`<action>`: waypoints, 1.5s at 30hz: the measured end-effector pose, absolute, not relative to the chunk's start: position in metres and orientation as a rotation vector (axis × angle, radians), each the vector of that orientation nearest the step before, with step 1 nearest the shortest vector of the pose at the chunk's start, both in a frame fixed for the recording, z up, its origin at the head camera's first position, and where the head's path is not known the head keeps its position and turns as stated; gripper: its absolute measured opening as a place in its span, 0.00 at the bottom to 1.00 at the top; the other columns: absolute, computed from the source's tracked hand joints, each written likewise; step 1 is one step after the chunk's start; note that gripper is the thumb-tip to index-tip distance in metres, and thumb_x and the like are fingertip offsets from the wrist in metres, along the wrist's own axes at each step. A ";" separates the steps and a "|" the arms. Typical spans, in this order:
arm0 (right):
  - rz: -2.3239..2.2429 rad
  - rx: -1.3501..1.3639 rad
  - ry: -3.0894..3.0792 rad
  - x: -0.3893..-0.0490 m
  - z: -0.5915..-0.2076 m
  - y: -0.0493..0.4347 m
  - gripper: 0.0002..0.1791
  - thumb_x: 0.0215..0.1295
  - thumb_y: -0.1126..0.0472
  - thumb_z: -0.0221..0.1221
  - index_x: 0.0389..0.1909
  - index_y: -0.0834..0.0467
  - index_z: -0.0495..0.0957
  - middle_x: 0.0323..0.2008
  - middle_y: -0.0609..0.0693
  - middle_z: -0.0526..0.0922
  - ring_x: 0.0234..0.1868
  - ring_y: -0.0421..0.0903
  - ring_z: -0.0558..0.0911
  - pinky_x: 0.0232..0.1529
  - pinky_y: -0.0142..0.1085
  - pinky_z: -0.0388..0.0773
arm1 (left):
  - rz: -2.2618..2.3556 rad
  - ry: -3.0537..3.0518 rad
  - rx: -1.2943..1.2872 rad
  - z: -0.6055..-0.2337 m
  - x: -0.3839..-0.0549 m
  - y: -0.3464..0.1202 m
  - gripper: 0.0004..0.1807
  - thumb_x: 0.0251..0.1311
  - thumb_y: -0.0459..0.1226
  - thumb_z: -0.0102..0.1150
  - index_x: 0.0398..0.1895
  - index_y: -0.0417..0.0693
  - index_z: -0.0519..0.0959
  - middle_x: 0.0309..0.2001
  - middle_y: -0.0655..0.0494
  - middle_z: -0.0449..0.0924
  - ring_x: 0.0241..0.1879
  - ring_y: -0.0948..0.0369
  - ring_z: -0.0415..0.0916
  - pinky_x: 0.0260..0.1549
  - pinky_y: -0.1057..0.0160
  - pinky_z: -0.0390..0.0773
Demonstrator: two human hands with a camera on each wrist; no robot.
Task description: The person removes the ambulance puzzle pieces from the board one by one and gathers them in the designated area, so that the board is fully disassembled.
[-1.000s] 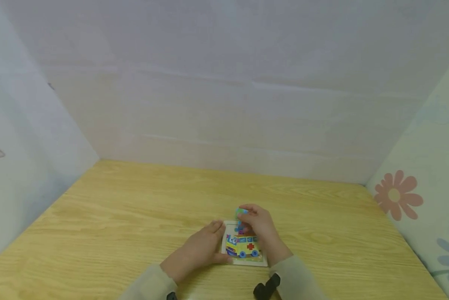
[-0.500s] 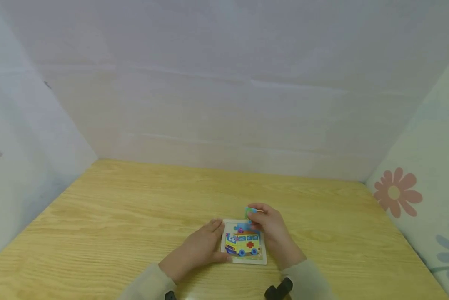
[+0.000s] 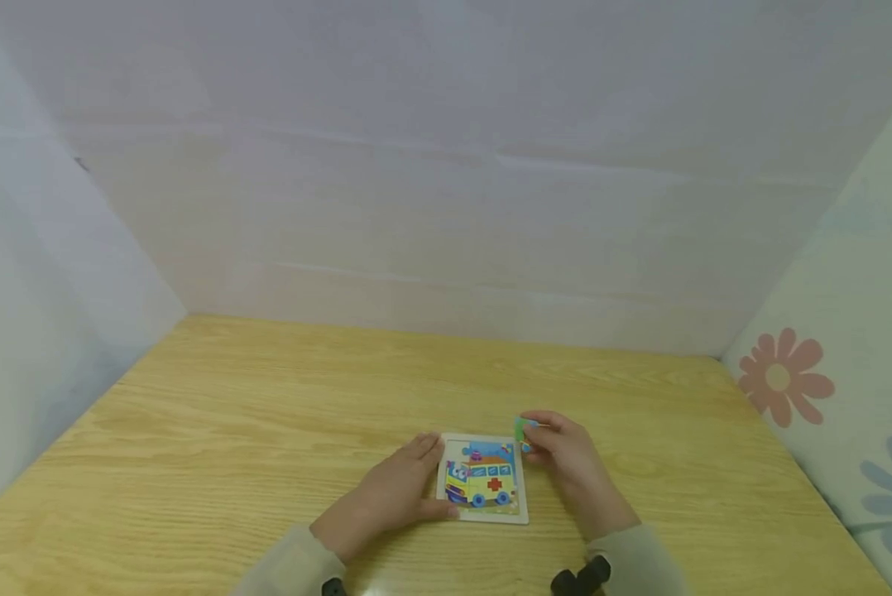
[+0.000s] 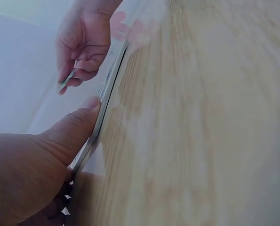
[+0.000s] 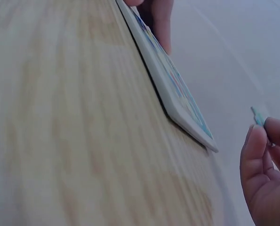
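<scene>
A square jigsaw puzzle with a white frame (image 3: 491,519) lies on the table in the head view, its picture a yellow ambulance with a red cross. Bare white backing (image 3: 453,449) shows at its upper left. Along the left side lies my left hand (image 3: 390,497), fingers straight by the upper corner and thumb on the lower border. Just off the upper right corner, my right hand (image 3: 571,459) pinches a small green and blue puzzle piece (image 3: 521,429) between thumb and fingers. Seen edge-on, that puzzle piece (image 5: 257,116) is raised beside the frame in the right wrist view.
The wooden table (image 3: 282,389) stretches around the puzzle on all sides. A pale cloth wall (image 3: 446,248) closes off the back, and side panels with printed flowers (image 3: 778,377) stand left and right. Black wrist gear (image 3: 582,578) sits at the sleeves.
My right hand has carried the puzzle piece rightward, from above the puzzle's top edge to beyond its upper right corner, uncovering more of the picture. The left hand has stayed at the frame.
</scene>
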State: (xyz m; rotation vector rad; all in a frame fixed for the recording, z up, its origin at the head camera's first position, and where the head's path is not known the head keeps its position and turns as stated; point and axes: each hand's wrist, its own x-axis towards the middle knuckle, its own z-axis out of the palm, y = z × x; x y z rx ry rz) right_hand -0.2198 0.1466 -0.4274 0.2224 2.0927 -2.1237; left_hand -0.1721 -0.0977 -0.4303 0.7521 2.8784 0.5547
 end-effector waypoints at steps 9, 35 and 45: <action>-1.942 0.264 2.337 -0.220 -0.432 0.157 0.15 0.61 0.68 0.57 0.49 0.69 0.74 0.28 0.51 0.78 0.24 0.41 0.76 0.24 0.28 0.77 | 0.560 2.868 0.736 -0.428 -0.172 -0.097 0.52 0.49 0.63 0.57 0.66 0.33 0.59 0.69 0.40 0.54 0.69 0.45 0.50 0.66 0.49 0.57; -1.108 0.099 3.028 -0.218 -0.433 0.147 0.11 0.56 0.62 0.62 0.35 0.67 0.78 0.24 0.51 0.73 0.27 0.45 0.70 0.26 0.32 0.68 | 0.584 2.861 0.732 -0.430 -0.173 -0.098 0.52 0.49 0.62 0.58 0.66 0.32 0.58 0.69 0.39 0.54 0.69 0.44 0.49 0.66 0.49 0.56; -1.153 0.130 2.989 -0.215 -0.432 0.148 0.13 0.57 0.61 0.62 0.38 0.67 0.77 0.29 0.54 0.77 0.31 0.47 0.74 0.31 0.37 0.75 | 0.584 2.873 0.749 -0.432 -0.173 -0.098 0.52 0.49 0.62 0.58 0.66 0.31 0.59 0.69 0.38 0.55 0.69 0.44 0.51 0.65 0.48 0.57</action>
